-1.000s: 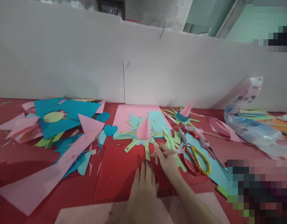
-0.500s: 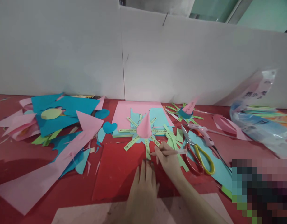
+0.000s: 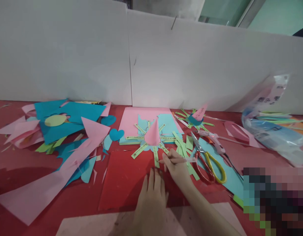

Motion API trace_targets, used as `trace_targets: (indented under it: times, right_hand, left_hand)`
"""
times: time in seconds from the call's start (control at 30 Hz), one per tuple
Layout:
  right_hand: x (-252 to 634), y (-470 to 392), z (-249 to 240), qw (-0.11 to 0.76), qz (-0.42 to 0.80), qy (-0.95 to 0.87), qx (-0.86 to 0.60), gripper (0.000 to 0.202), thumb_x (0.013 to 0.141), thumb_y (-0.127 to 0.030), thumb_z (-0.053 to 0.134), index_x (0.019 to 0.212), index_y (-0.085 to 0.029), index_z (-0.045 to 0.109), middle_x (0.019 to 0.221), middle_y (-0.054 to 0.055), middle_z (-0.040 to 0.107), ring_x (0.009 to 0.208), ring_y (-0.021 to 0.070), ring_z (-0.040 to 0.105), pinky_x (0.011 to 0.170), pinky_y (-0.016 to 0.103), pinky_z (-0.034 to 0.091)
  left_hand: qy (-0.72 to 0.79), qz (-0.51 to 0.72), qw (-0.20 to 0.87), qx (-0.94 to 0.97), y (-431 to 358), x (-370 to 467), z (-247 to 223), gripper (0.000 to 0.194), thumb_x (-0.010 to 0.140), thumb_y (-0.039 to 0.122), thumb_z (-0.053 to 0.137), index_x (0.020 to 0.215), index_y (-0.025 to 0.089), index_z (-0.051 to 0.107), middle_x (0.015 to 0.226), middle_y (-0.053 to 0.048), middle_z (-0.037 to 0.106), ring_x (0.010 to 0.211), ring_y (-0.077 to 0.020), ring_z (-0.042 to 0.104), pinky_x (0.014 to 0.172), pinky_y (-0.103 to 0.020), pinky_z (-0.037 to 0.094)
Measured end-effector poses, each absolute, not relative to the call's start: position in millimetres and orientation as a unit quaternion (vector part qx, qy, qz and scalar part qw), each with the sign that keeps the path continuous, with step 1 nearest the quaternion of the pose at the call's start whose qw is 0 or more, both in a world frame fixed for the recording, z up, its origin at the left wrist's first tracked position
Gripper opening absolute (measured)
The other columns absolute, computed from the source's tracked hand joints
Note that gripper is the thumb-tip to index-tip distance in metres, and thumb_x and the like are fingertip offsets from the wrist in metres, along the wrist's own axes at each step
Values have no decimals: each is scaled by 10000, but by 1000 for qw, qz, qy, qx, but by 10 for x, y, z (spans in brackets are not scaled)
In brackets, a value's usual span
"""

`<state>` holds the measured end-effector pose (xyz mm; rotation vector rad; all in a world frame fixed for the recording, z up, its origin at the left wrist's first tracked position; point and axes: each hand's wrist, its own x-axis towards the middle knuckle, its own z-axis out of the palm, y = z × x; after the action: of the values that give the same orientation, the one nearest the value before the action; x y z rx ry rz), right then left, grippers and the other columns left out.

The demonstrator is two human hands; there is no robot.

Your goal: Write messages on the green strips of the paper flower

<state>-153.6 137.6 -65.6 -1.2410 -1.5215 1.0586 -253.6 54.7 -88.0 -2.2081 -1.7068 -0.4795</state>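
In the middle of the head view stands a pink paper cone (image 3: pixel 152 132) on a light-blue paper base, with several green paper strips (image 3: pixel 139 151) spread out from it like rays. The strips carry small marks and stars. My right hand (image 3: pixel 176 167) is closed round a pinkish pen (image 3: pixel 182 160), its tip at the lower end of the strip that points toward me. Flat on the red board (image 3: pixel 121 180) lies my left hand (image 3: pixel 152 193), fingers stretched out and fingertips at that same strip's end.
Red-and-yellow-handled scissors (image 3: pixel 207 165) and a pink glue gun (image 3: pixel 216 142) lie at right. Behind them is a second cone piece (image 3: pixel 199 114). A plastic bag (image 3: pixel 274 131) stands far right. Paper scraps (image 3: pixel 75 121) cover the left. A white panel (image 3: pixel 190 65) closes the back.
The view has shifted very slightly. Both hands stay in place, with the pen tip at the same strip end.
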Motion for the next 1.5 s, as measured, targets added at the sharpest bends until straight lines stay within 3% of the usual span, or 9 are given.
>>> trace_targets:
  times: [0.43, 0.9, 1.1, 1.5]
  right_hand:
    - [-1541, 1375, -683, 426, 415, -626, -504, 292, 794, -406, 506, 607, -237, 358, 440, -44, 473, 663, 197, 646, 552, 245, 468]
    - [-1552, 1386, -719, 445, 417, -613, -502, 289, 790, -371, 507, 603, -239, 330, 396, -81, 401, 481, 154, 583, 610, 283, 508]
    - [-1547, 1373, -652, 435, 401, -617, -519, 304, 798, -400, 503, 593, -239, 346, 386, -55, 440, 566, 191, 628, 515, 249, 466]
    - [-1581, 1354, -595, 450, 435, -581, -521, 333, 825, -461, 443, 601, -215, 437, 474, -27, 553, 374, 113, 491, 411, 226, 385]
  left_hand:
    - [-597, -168, 151, -769, 537, -2526, -875, 320, 814, 274, 420, 1004, 117, 625, 1074, -98, 615, 1034, -229, 532, 833, -344, 451]
    - [-598, -151, 137, -775, 537, -2532, -923, 328, 830, 284, 407, 1046, 130, 599, 1126, -94, 585, 1067, -236, 512, 855, -357, 439]
    - [-599, -150, 131, -776, 530, -2538, -916, 330, 831, 283, 410, 1064, 130, 587, 1134, -100, 578, 1083, -231, 499, 865, -351, 433]
    - [-606, -161, 151, -764, 505, -2527, -857, 306, 827, 269, 396, 984, 153, 631, 1102, -92, 602, 1051, -223, 520, 841, -375, 444]
